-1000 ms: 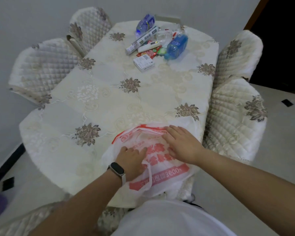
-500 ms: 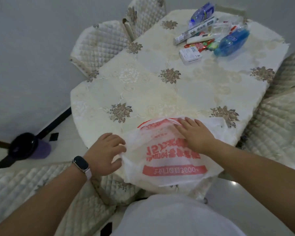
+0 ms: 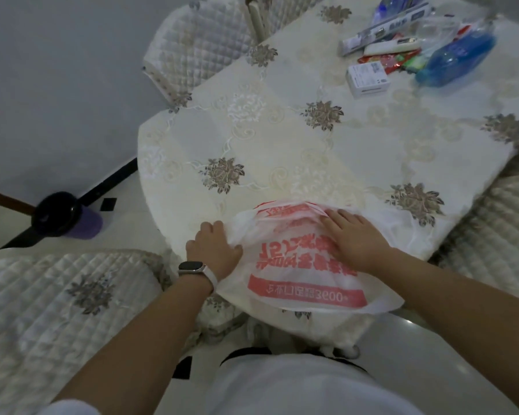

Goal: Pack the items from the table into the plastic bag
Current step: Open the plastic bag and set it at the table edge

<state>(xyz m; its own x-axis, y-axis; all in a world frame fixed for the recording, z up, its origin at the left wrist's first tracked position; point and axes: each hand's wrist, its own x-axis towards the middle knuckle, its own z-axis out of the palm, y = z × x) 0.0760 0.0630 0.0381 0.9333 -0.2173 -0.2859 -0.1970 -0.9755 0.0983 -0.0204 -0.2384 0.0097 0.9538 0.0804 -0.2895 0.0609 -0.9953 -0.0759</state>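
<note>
A white plastic bag [image 3: 300,283] with red print lies flat at the near edge of the table [image 3: 282,151]. My left hand [image 3: 213,250], with a watch on its wrist, grips the bag's left edge. My right hand [image 3: 354,238] rests flat on the bag near its mouth, fingers spread. At the far right of the table lie the items: a small white box [image 3: 367,78], a blue bottle [image 3: 456,59], a long toothpaste box [image 3: 384,29], a white tube [image 3: 393,46], red packets [image 3: 384,59] and a second bottle [image 3: 396,3].
Quilted chairs stand around the table: one at far left [image 3: 198,46], one near left [image 3: 57,319], one at right [image 3: 498,235]. A dark bin with a purple base [image 3: 66,217] sits on the floor at left, by the wall.
The view has swung left and closer. My left hand moved off the top of the bag to its left edge and closed on it. My right hand stays flat on the bag.
</note>
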